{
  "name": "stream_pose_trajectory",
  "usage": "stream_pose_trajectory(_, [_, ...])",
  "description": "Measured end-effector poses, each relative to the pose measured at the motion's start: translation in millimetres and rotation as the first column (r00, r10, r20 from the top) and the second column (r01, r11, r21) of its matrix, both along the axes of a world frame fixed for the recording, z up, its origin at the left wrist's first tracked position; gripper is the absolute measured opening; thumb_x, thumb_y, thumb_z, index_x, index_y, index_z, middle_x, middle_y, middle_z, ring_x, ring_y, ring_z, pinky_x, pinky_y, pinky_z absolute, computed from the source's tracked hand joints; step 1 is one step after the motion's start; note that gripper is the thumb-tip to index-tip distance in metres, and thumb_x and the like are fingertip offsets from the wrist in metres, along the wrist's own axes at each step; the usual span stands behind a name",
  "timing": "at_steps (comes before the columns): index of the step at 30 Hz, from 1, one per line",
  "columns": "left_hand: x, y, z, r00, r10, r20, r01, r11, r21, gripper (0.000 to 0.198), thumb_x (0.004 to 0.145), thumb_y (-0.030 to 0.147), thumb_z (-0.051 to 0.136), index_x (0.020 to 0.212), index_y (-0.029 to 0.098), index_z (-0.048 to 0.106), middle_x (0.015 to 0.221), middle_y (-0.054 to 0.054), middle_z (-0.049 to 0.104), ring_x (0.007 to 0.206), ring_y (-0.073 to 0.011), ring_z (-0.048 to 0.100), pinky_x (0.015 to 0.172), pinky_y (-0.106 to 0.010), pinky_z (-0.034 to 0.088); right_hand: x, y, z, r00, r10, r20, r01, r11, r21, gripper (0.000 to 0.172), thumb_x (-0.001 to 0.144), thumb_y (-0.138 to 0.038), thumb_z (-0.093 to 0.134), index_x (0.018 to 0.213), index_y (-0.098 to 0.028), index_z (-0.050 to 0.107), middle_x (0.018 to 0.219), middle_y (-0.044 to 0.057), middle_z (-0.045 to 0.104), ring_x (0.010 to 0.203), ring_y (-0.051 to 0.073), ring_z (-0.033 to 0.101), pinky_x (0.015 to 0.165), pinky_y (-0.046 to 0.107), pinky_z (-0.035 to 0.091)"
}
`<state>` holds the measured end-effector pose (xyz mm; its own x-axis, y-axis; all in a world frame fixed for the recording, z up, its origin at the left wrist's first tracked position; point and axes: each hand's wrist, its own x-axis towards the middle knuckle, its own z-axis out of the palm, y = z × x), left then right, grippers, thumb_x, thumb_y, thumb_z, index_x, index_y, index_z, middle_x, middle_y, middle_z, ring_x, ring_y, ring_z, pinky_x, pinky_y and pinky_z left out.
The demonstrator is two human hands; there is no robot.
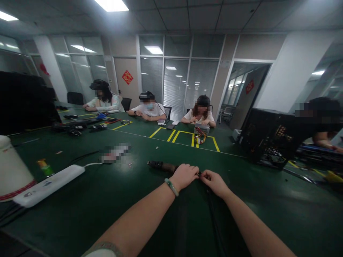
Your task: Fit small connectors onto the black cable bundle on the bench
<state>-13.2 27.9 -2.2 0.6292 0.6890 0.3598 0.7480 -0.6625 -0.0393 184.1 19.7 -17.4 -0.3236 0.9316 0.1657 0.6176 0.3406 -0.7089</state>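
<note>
Head view: a glass-partitioned room (175, 85) surrounds a long green table (115, 192) marked with yellow tape (174, 136). A black cord (213, 214) runs toward the wearer, and a dark screwdriver-like tool (166, 166) lies ahead. The left hand (186, 176) is curled closed over its rear; the right hand (214, 182) pinches a small dark piece (199, 174), too tiny to identify. Likely trouble: a tug on the cord could pull that piece askew, or a slack left hold could let the tool roll.

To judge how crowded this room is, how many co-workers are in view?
4: a left one, a middle one and a right one across the table; a fourth right of the black case. Others may be hidden.
</note>
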Motion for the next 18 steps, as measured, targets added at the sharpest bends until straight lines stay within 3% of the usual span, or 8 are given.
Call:
stream_pose_trajectory(5, [-0.8,-16.7,3.2,1.000,-0.014,0.019,0.014,1.000,-0.001,0.023,0.088,0.042,0.059,0.093,0.020,0.055,0.088,-0.001,0.063,0.085,-0.0188,0.058,0.074,-0.030,0.039,1.3,-12.7,-1.2,1.000,0.022,-0.007,-0.022,1.000,-0.021,0.019,0.085,-0.036,0.057,0.084,-0.018,0.063,0.078,0.000,0.066,0.069,0.016,0.059,0.062,0.025,0.044])
stream_pose_trajectory(13, [14.0,-56.5,1.1,0.997,-0.043,0.060,0.046,0.998,-0.051,0.023,0.089,0.042,0.058,0.094,0.020,0.054,0.088,-0.001,0.062,0.085,-0.0188,0.058,0.074,-0.031,0.039,18.5,-56.0,0.2,0.999,0.023,-0.037,-0.026,0.997,-0.077,0.021,0.086,-0.038,0.057,0.085,-0.018,0.062,0.080,0.000,0.065,0.074,0.017,0.060,0.066,0.025,0.045])
stream_pose_trajectory(18, [18.8,-65.8,2.8,0.996,-0.055,0.070,0.058,0.997,-0.047,0.022,0.088,0.041,0.059,0.094,0.020,0.054,0.087,0.000,0.062,0.084,-0.0195,0.058,0.073,-0.031,0.039,20.6,-67.6,3.4,0.997,0.013,-0.070,-0.019,0.996,-0.090,0.019,0.086,-0.037,0.057,0.083,-0.018,0.060,0.082,0.001,0.065,0.075,0.017,0.060,0.066,0.025,0.044])
